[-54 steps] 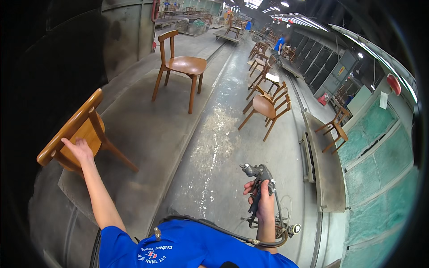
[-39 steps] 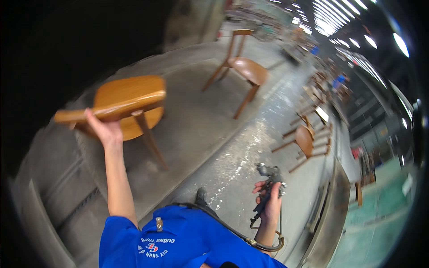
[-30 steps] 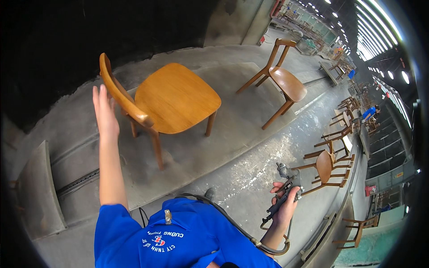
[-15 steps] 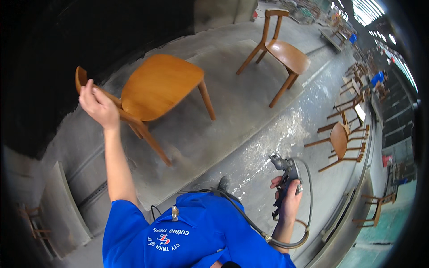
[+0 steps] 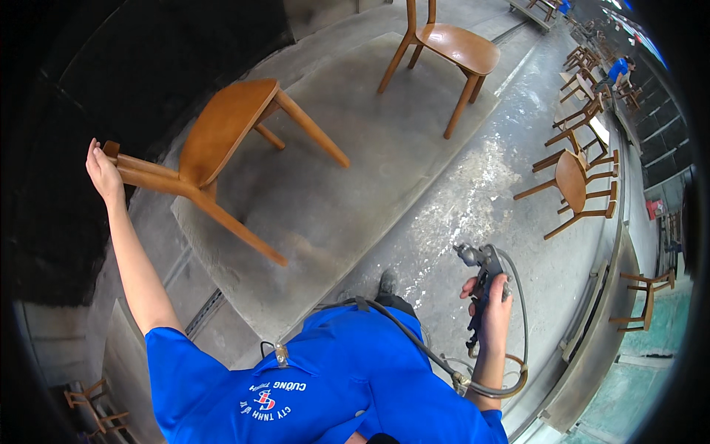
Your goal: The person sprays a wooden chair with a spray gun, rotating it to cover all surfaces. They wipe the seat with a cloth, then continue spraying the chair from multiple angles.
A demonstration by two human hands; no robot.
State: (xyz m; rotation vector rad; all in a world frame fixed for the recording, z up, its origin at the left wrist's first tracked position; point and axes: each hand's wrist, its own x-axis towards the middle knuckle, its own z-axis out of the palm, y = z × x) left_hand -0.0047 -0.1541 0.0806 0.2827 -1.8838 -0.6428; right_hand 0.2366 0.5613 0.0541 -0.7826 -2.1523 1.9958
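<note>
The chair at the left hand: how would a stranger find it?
Find the large grey board. At its left end, a brown wooden chair has its backrest at the left hand. Unlike the upright chair beyond, this one is tipped clearly backward.

A brown wooden chair stands upright at the top centre of the frame, and a black wall fills the upper left. A row of chairs runs along the right, with a co-worker in blue near its far end. A lone chair and green panels occupy the lower right, and a dim chair shows at lower left.
</note>
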